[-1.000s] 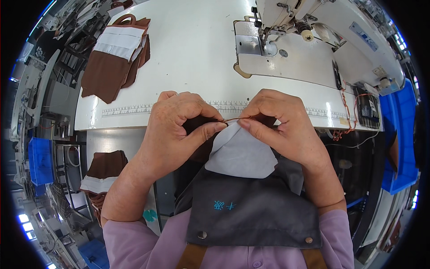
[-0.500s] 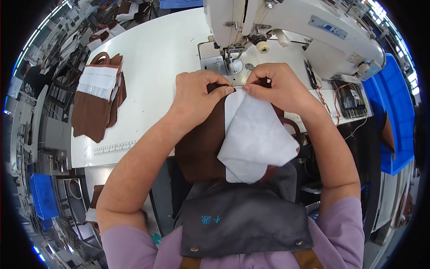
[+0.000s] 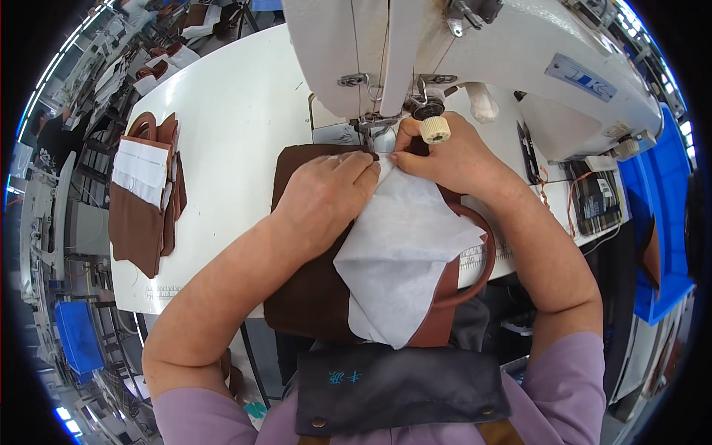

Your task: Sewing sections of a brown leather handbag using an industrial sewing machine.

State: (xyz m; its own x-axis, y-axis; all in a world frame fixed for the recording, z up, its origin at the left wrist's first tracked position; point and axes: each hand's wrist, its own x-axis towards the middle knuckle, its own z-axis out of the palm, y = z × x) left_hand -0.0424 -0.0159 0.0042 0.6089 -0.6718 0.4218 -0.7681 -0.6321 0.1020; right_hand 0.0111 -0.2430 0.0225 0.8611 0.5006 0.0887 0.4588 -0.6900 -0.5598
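A dark brown bag panel [image 3: 308, 274] lies over the near edge of the white table and hangs toward my lap. On it is a loose, creased white lining sheet [image 3: 404, 237], and a reddish-brown handle [image 3: 486, 259] curves out at the right. My left hand [image 3: 322, 196] is closed on the panel's far edge, fingertips together just in front of the presser foot [image 3: 373, 132]. My right hand [image 3: 460, 152] pinches the same edge beside the lining's top corner, its fingers partly behind the machine's cream knob. The exact seam between my fingertips is hidden.
A white sewing machine [image 3: 326, 44] stands over the work, its arm reaching right. At left lies a stack of brown bag pieces [image 3: 137, 226] with white strips. Black thread snips [image 3: 528, 152] and a dark plastic-wrapped pack [image 3: 593, 196] lie right, by a blue bin [image 3: 656, 185].
Both hands have brought the bag panel's edge forward to the presser foot. More of the brown panel and the handle shows. The view has shifted closer to the machine.
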